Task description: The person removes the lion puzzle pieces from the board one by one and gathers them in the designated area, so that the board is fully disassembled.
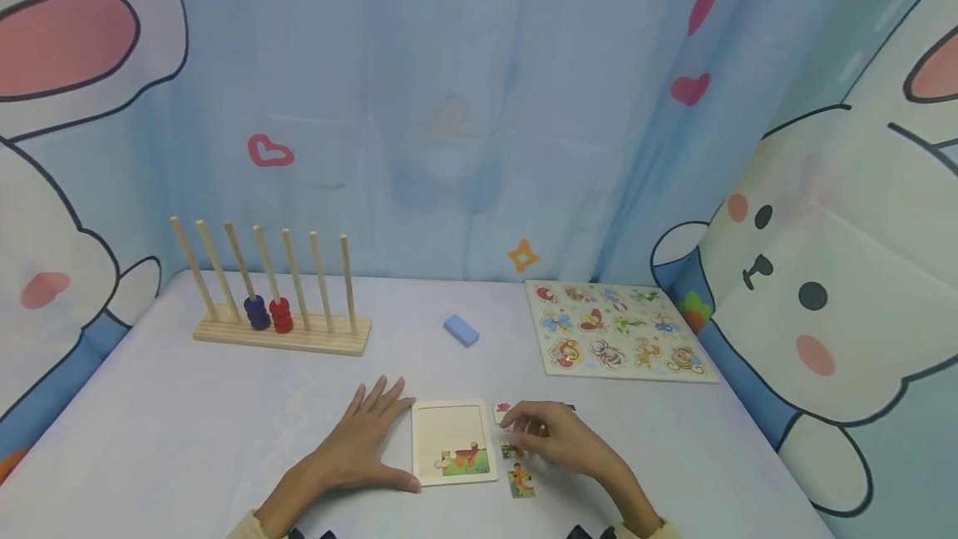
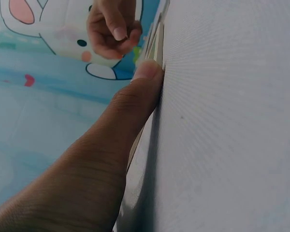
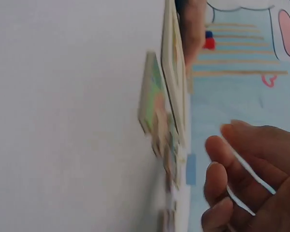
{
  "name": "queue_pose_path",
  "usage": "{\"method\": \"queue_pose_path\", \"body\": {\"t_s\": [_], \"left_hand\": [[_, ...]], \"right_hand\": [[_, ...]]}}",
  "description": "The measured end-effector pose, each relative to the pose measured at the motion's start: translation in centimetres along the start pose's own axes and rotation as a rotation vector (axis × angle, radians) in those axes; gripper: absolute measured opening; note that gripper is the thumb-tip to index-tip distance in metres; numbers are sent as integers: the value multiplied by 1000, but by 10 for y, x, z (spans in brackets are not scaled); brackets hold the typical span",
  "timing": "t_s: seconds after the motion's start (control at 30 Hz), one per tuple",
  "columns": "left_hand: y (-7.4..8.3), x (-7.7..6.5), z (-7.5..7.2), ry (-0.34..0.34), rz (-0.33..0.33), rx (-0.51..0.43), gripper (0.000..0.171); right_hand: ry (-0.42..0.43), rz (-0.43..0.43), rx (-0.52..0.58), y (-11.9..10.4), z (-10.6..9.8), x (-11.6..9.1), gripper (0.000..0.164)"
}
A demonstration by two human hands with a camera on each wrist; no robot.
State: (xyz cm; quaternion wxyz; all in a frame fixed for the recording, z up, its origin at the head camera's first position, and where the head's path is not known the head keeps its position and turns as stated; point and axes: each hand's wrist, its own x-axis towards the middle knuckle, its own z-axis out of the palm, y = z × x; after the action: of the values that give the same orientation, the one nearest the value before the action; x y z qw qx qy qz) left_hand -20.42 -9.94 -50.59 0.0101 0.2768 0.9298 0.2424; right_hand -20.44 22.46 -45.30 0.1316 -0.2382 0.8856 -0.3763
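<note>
A square wooden puzzle tray (image 1: pixel 449 406) lies in front of me, with tiger-picture pieces (image 1: pixel 466 461) set in its lower part. My left hand (image 1: pixel 362 443) rests flat with spread fingers at the tray's left side, the thumb at its lower corner and a fingertip near the upper one. Just right of the tray, my right hand (image 1: pixel 557 437) hovers with loosely bent fingers over loose picture pieces. One loose puzzle piece (image 1: pixel 521 481) lies below that hand; others are partly hidden by it. In the right wrist view, the fingers (image 3: pixel 217 181) show nothing between them.
A wooden bead stand (image 1: pixel 280 339) with upright pegs and blue and red rings stands at the back left. A blue block (image 1: pixel 461 330) lies behind the tray. An insect-and-animal picture board (image 1: pixel 621 331) is at the back right, before a blue curtain (image 1: pixel 449 106).
</note>
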Motion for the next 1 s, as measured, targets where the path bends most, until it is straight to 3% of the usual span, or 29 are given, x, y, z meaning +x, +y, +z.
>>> {"method": "queue_pose_path", "body": {"t_s": [0.3,0.53,0.77,1.0], "left_hand": [[-1,0,1,-1,-8,8,112],[-1,0,1,-1,-2,-3,111],[0,1,0,4,-3,-11,111],[-1,1,1,-3,-8,2,111]], "right_hand": [[-64,-149,42,-13,22,30,20],[-140,-118,-18,-19,29,33,19],[-145,-165,-84,-17,32,33,15],[-156,-104,-83,-17,36,34,19]]}}
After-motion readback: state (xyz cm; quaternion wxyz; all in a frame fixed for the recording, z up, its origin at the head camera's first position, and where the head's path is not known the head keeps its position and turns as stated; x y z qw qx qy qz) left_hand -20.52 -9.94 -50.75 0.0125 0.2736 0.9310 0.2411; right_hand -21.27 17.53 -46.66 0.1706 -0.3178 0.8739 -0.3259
